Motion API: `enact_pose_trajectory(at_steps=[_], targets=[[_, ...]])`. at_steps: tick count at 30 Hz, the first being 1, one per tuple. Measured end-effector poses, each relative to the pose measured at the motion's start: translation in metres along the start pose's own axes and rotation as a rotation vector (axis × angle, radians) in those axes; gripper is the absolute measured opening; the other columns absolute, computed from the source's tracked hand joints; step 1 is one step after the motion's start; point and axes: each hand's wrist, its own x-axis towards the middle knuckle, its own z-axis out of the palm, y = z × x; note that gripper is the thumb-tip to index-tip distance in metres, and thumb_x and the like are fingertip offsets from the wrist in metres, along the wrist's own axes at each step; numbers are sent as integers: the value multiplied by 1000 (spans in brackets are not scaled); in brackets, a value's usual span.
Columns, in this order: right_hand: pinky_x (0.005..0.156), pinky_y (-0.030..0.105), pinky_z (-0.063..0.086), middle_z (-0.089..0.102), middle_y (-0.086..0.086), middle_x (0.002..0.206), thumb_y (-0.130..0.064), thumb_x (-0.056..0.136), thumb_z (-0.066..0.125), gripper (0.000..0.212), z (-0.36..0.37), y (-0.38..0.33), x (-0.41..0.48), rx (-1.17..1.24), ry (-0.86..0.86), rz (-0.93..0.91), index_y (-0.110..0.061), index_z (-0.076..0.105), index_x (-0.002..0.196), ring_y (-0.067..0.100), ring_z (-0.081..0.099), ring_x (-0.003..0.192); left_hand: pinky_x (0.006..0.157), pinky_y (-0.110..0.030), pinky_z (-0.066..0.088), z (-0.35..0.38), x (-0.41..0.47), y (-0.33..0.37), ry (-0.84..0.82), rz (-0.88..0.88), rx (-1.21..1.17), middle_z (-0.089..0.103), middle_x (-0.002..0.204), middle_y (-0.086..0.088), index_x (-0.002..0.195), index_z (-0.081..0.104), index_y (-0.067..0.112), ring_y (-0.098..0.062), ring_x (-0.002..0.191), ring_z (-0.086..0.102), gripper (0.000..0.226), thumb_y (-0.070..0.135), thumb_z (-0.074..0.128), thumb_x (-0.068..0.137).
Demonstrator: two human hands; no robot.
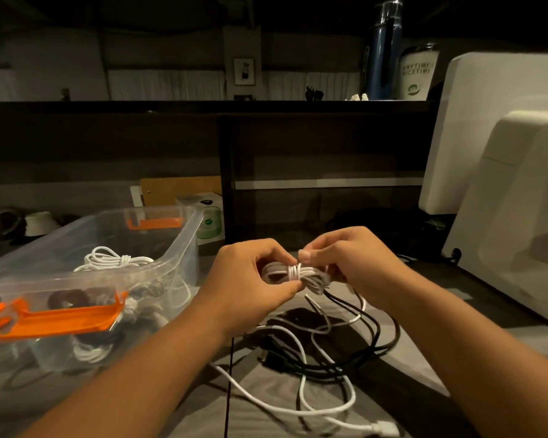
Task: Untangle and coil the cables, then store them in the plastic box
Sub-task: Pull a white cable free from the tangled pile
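Both hands work just above the middle of the counter [266,384], held close together so the small white cable bundle [293,273] cannot spring open. The left hand [253,279] grips one end of the bundle, fingers curled over the top and thumb underneath. The right hand [351,263] pinches the cable at the bundle's waist, where several turns already cross the loops. That looks like the tail being wound round to lock the coil.

Below the hands, toward the near edge, a loose white cable [298,406] and a black cable [370,336] lie crossed over each other in a tangle. They seem left there as the pile to be sorted next.

The plastic box [184,235] stands open at the left side of the counter, right beside the left forearm, so a finished coil needs only a short move. A coiled white cable [108,259] already lies inside with other darker bundles. Its orange latch [60,320] hangs folded down on the near wall, out of the way.
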Motion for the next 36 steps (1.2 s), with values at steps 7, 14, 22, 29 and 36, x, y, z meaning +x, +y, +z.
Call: enact_pose_trajectory(at_steps=[7, 14, 22, 29, 36], targets=[[77, 27, 59, 75, 9, 99, -3, 92, 65, 17, 1, 5, 0, 29, -81, 42, -12, 79, 94, 24, 71, 96, 69, -23, 60, -12, 6, 1, 113, -17, -71, 72, 84, 7, 87, 72, 27, -7, 79, 70, 21, 20, 87, 74], [75, 26, 57, 75, -1, 97, -12, 98, 56, 21, 1, -13, -7, 132, -6, -221, -21, 75, 103, 14, 71, 87, 67, -24, 57, -5, 6, -3, 29, -40, -52, 71, 77, 7, 81, 71, 29, -10, 74, 69, 20, 22, 88, 73], [74, 28, 59, 74, 5, 81, -13, 86, 74, 4, 11, -12, -9, -80, 32, -227, -12, 75, 82, 19, 72, 82, 71, -25, 59, -2, 4, -3, -22, 1, -21, 72, 81, 10, 87, 72, 29, -6, 79, 69, 21, 24, 88, 74], [68, 31, 55, 72, 5, 76, -3, 87, 65, 16, 10, -7, -7, 195, -82, 110, -9, 75, 76, 19, 69, 73, 67, -17, 53, 1, 1, -4, -18, 84, 54, 69, 86, 16, 93, 72, 30, -3, 82, 67, 21, 25, 86, 78], [57, 24, 53, 71, 12, 83, 4, 90, 58, 18, 7, -8, -7, 454, -89, 228, 1, 69, 104, 17, 65, 68, 72, -18, 53, 1, 1, 1, 55, 141, 47, 67, 93, 18, 98, 69, 35, -2, 90, 63, 25, 20, 82, 83]])
